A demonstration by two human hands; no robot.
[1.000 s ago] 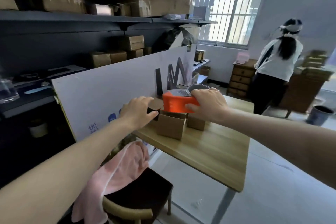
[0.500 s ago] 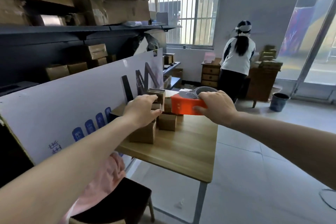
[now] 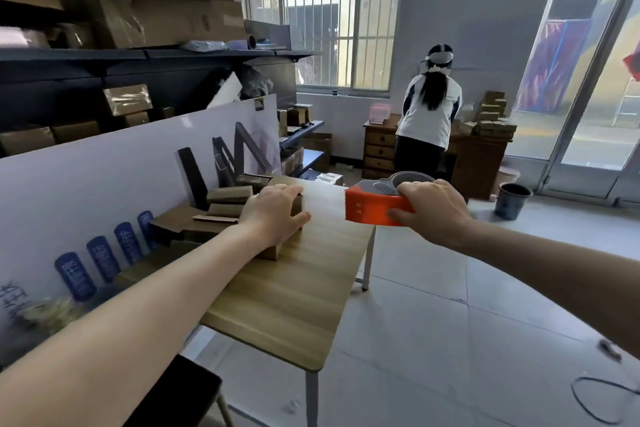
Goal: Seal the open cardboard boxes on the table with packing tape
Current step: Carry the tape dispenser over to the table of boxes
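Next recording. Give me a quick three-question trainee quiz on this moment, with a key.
1. True or false: the right hand holds the orange tape dispenser.
2. The left hand: A) rests on a cardboard box; B) holds scissors; C) touches nothing.
3. Fill in: the dispenser is ___ the box (touching / apart from).
Key: 1 true; 2 A; 3 apart from.
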